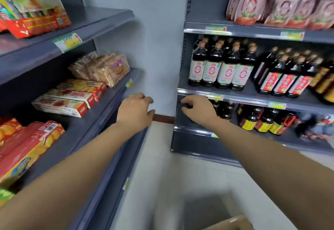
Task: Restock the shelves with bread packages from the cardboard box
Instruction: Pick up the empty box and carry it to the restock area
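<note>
A corner of the cardboard box (232,222) shows at the frame's lower edge, its contents out of view. Above and beyond the box, a person's left hand (134,110) and right hand (197,109) hang in the aisle, fingers loosely curled, holding nothing. Farther from the box, up to its left, bread packages (105,69) sit at the end of a grey shelf (106,99). Dark bottles (222,67) line the unit beyond the box to its right. The next pack likely wants a two-handed lift, set gently beside those soft packs, never squeezed.

Pale grey wall (159,31), brown skirting (163,118), light floor (162,157), dark grey shelving (207,16).
</note>
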`<control>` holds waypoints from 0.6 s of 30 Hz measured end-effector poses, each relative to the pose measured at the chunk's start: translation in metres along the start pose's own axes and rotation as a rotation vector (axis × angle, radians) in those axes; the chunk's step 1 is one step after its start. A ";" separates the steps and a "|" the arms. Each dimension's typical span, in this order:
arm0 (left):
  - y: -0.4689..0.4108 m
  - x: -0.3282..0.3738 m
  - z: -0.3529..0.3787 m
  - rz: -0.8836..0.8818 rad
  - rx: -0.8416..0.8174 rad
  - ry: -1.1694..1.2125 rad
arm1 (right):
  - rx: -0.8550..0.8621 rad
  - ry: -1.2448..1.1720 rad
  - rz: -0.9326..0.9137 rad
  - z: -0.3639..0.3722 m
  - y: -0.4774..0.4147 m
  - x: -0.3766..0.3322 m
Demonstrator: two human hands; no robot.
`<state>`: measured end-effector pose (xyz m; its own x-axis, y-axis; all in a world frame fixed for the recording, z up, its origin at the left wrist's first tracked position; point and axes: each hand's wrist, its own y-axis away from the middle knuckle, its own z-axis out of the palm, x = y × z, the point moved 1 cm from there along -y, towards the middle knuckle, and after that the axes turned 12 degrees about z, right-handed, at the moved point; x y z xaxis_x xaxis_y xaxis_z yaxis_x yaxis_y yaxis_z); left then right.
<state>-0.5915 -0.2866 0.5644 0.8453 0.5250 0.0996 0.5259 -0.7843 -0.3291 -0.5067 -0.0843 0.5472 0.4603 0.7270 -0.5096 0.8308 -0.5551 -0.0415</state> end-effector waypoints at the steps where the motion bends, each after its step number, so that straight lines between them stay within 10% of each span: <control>1: 0.007 0.010 0.005 0.005 -0.012 0.016 | -0.004 0.009 0.023 0.001 0.012 0.011; 18: 0.121 0.166 0.125 0.033 -0.303 0.206 | -0.107 0.039 0.430 0.025 0.200 0.207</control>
<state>-0.3991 -0.2526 0.4239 0.8472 0.4447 0.2907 0.4764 -0.8781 -0.0453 -0.2531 -0.0545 0.4117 0.7808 0.4546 -0.4286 0.5878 -0.7670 0.2572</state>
